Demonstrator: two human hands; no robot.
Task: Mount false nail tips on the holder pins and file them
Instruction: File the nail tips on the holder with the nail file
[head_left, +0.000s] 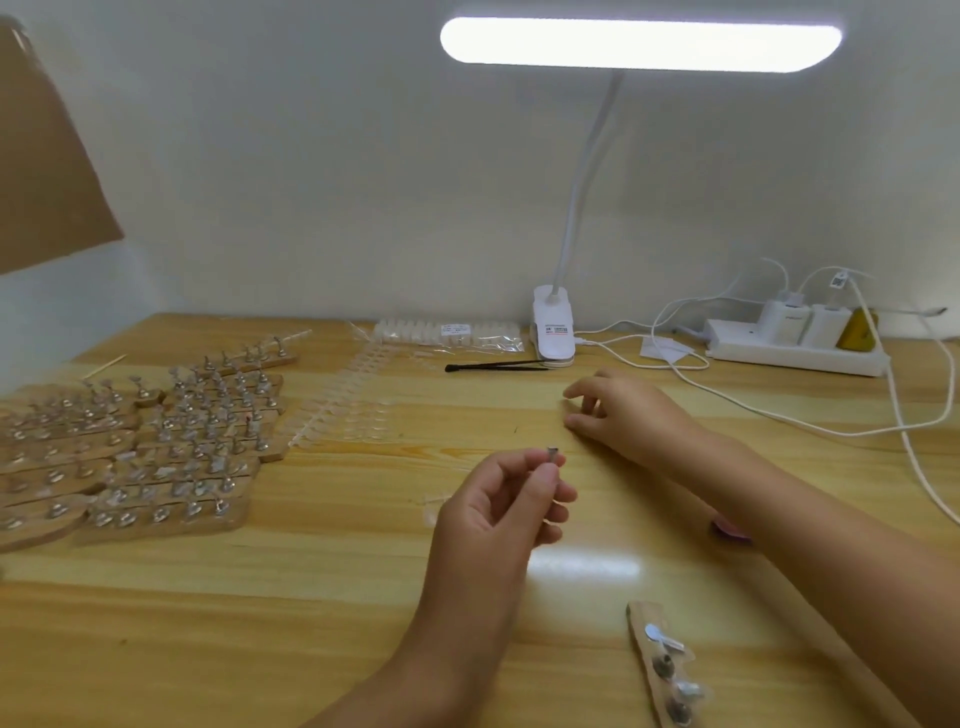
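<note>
My left hand (498, 512) is raised over the middle of the wooden desk and pinches a small metal holder pin (553, 453) between thumb and fingertips. My right hand (621, 408) rests farther back on the desk with loosely curled fingers touching the wood; I cannot tell whether it holds a clear tip. A wooden holder strip (662, 670) with several pins lies at the near right. Many more wooden strips with mounted tips (156, 441) fill the left side. Loose clear nail tips (353, 410) lie in rows beside them.
A clip lamp (553, 332) stands at the back, its light bar overhead. A bag of nail tips (449, 332) and a black tool (493, 366) lie near it. A power strip (795, 343) with white cables sits at the back right. A pink object (730, 530) shows under my right forearm.
</note>
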